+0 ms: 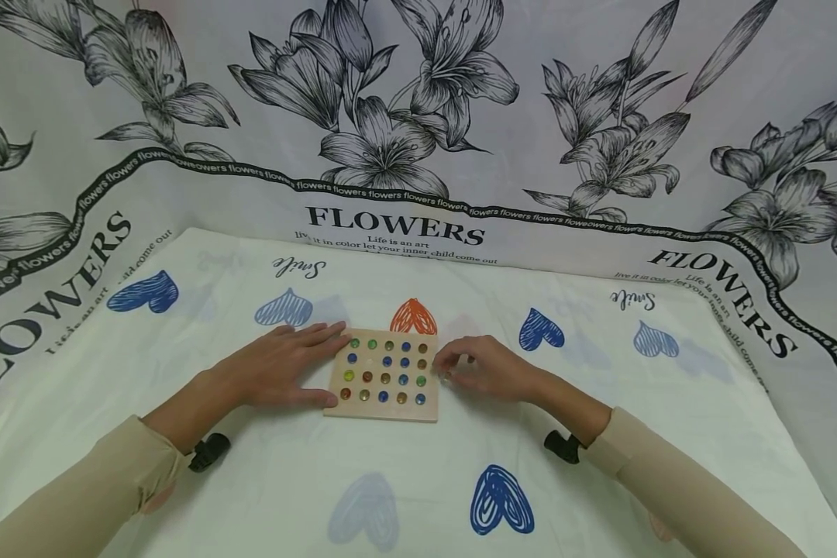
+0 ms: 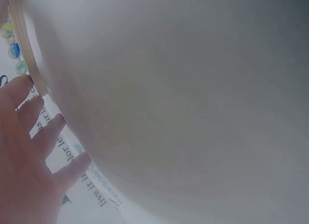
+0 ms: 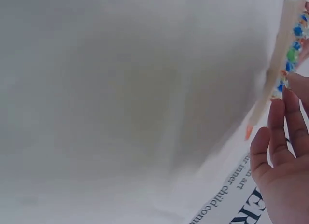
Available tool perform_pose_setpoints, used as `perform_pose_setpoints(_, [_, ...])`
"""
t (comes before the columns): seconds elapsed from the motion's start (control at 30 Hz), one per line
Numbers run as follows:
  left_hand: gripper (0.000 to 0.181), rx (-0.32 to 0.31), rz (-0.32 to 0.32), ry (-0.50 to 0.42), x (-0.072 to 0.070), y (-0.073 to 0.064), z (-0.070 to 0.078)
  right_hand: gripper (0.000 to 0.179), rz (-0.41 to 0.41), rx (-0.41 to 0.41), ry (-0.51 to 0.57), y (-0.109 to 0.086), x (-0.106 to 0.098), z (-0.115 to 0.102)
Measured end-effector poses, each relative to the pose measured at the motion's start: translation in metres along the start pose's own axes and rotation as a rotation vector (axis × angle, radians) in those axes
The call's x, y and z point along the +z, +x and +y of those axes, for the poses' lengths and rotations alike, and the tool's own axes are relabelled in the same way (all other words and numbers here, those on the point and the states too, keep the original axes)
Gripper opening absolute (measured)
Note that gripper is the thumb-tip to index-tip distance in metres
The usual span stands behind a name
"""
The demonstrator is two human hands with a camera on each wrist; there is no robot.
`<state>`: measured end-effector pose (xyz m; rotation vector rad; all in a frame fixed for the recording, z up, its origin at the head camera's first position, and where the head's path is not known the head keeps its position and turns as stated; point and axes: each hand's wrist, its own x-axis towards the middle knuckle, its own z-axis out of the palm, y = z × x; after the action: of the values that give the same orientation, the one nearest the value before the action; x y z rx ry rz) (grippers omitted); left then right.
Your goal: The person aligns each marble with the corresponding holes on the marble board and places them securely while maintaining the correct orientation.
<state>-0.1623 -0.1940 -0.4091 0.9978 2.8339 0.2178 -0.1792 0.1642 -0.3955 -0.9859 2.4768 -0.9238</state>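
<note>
A light wooden board (image 1: 384, 413) lies on the tablecloth, set with rows of coloured glass marbles (image 1: 384, 396). One spot in its second row from the back shows bare wood. My left hand (image 1: 289, 366) spreads along the board's left side, its fingers fairly straight, with the thumb at the near left corner and a fingertip at the far left corner. Just off the right edge, my right hand (image 1: 488, 368) pinches a small, clear glass marble (image 1: 446, 377) between thumb and finger. In the right wrist view, the other fingers (image 3: 261, 142) are bent loosely.
The white tablecloth (image 1: 265, 480) carries printed hearts and words. Behind it, a cloth with flower drawings (image 1: 384, 147) hangs like a wall and runs round the left and right sides. A black wrist camera (image 1: 209, 452) sits under the left forearm, another (image 1: 563, 447) under the right.
</note>
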Motion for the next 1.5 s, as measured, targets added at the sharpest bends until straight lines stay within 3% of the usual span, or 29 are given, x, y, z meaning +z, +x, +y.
perform_pose_setpoints(0.7, [0.096,-0.003,0.002,-0.005,0.001,0.000,-0.002,0.025,0.012,-0.066,0.089,0.050,0.018,-0.031])
perform_pose_setpoints(1.03, [0.096,0.023,0.013,-0.008,0.001,0.001,-0.002,0.025,0.054,-0.078,0.082,0.064,0.024,-0.037])
perform_pose_setpoints(1.5, [0.095,0.032,0.024,-0.002,0.001,0.001,-0.002,0.022,0.049,-0.142,0.035,0.076,0.035,-0.042])
